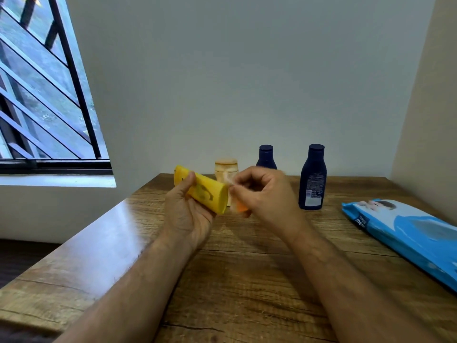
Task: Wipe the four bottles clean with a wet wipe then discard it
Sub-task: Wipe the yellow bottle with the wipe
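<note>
- Bench (247,280), wood grain, carries everything; a glossy glare runs along its left side. Both forearms reach out over it, so anything dropped lands on wood and could roll toward the left edge
- Wipe pack (405,233), blue, lies flat at the right side of the bench, well apart from the hands. If the wipe is fumbled, a fresh one is a long reach away
- Two dark blue bottles stand upright at the back: nearer one (312,178) to the right, farther one (266,157) partly behind the right hand. A careless swing of that hand could topple either, I reckon
- Left hand (188,214) holds the yellow bottle (205,191) lifted off the bench, tilted near horizontal, thumb on top, fingers curled under. The grip covers part of the body, so that patch may go unwiped unless the bottle is turned
- Right hand (259,194), blurred with motion, fingers curled and pinching the wet wipe (237,205) just at the bottle's near end. A damp plastic surface could slip in the left hand
- Beige jar-like bottle (226,168) stands just behind the hands, close enough to be knocked
- The wipe itself is a small, pale, smeared shape; whether it touches the bottle I cannot tell, and its folded size may miss the cap end
</note>
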{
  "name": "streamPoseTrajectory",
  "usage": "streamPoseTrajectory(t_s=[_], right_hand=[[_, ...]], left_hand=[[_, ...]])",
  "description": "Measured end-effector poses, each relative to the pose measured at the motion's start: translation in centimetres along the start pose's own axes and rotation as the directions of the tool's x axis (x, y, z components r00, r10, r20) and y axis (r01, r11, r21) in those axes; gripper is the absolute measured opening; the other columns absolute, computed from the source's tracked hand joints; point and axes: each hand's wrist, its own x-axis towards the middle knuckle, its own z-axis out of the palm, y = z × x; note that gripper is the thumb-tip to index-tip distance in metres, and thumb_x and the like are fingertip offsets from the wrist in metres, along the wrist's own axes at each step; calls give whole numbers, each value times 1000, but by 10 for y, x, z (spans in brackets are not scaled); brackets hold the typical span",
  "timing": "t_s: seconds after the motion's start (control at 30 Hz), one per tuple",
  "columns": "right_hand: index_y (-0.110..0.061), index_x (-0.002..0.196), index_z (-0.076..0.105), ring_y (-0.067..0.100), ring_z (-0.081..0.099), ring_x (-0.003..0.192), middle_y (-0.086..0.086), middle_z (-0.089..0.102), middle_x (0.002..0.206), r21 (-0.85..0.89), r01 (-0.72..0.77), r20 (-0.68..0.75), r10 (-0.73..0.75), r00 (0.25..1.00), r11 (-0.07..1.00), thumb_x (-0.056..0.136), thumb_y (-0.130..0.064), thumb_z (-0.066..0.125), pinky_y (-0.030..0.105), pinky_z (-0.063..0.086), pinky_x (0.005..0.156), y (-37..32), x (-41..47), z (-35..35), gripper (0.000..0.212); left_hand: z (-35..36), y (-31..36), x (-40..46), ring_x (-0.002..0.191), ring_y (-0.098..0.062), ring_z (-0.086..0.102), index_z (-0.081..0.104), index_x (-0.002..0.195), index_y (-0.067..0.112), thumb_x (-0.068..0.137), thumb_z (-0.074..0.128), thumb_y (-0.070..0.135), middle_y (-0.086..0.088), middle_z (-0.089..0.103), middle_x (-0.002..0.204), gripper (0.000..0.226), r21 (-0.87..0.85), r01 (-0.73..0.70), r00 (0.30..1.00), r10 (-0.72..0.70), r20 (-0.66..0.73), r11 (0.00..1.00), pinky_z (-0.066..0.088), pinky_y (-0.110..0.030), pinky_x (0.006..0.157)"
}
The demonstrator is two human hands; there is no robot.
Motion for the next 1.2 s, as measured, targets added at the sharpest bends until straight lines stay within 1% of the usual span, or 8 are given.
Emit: streamPoseTrajectory(t_s=[0.1, 0.17, 0.3, 0.4, 0.53, 0.7, 0.9, 1.2], right_hand=[[-22, 86, 75, 4, 68, 74, -10, 70, 81, -145, -85, 299, 125, 946, 986, 84, -21, 75, 14, 51, 56, 1, -6, 8, 3], [-23, 86, 77, -2, 66, 72, -14, 70, 77, -210, -53, 310, 118, 943, 976, 84, -24, 76, 11, 50, 57, 3, -7, 12, 3], [-24, 91, 76, 3, 65, 71, -11, 71, 85, -196, 28, 102, -9, 995, 980, 87, -30, 73, 14, 52, 57, 6, -5, 14, 8], [-27, 95, 72, -3, 62, 71, -15, 65, 79, -242, 58, -91, -82, 992, 968, 90, -33, 69, 10, 48, 54, 7, -2, 12, 7], [-27, 99, 71, -4, 58, 71, -19, 60, 79, -341, 88, -190, -161, 969, 936, 91, -34, 68, 7, 44, 57, 8, 1, 8, 11], [-26, 96, 76, 2, 58, 81, -12, 63, 94, -468, 228, 172, -165, 971, 854, 86, -19, 68, 12, 49, 68, 7, -1, 3, 15], [-27, 91, 79, 6, 57, 72, -12, 62, 85, -507, 264, 302, -118, 946, 821, 81, -15, 63, 22, 51, 61, 6, 0, -2, 22], [-25, 104, 71, 2, 53, 79, -12, 57, 91, -567, 120, -151, -246, 957, 815, 90, -22, 62, 11, 43, 69, 8, 5, -2, 17]], left_hand=[[3, 1, -5, 65, -23, 68, 62, 86, 4, 98, 59, 40, -12, 64, 74, 39, 60, 96, 995, -94, -30, 994, 61, -39, 64], [3, 1, -4, 62, -20, 60, 60, 82, 7, 95, 59, 39, -8, 57, 71, 35, 71, 111, 994, -110, -25, 991, 56, -35, 66], [5, -3, -7, 81, -27, 73, 68, 99, -1, 84, 62, 34, -17, 71, 92, 39, 131, 128, 988, -138, 67, 983, 62, -38, 73], [4, -7, -9, 91, -26, 69, 71, 113, 3, 85, 63, 35, -18, 72, 107, 42, 244, 109, 985, -139, 107, 963, 51, -42, 90], [4, -10, -9, 75, -24, 66, 77, 94, 6, 87, 59, 29, -15, 73, 91, 30, 291, 92, 984, -132, 119, 952, 52, -39, 74], [3, -10, -6, 71, -23, 67, 70, 86, 5, 97, 40, 29, -14, 69, 81, 40, 326, 119, 984, -154, 84, 938, 55, -34, 68], [1, -14, -4, 66, -21, 62, 63, 80, 11, 100, 34, 25, -11, 62, 73, 37, 444, 85, 991, -121, 54, 892, 52, -34, 66], [3, -19, -9, 66, -32, 67, 60, 126, 7, 100, 31, 22, -22, 68, 87, 42, 557, -9, 969, -129, 208, 830, 54, -40, 57]])
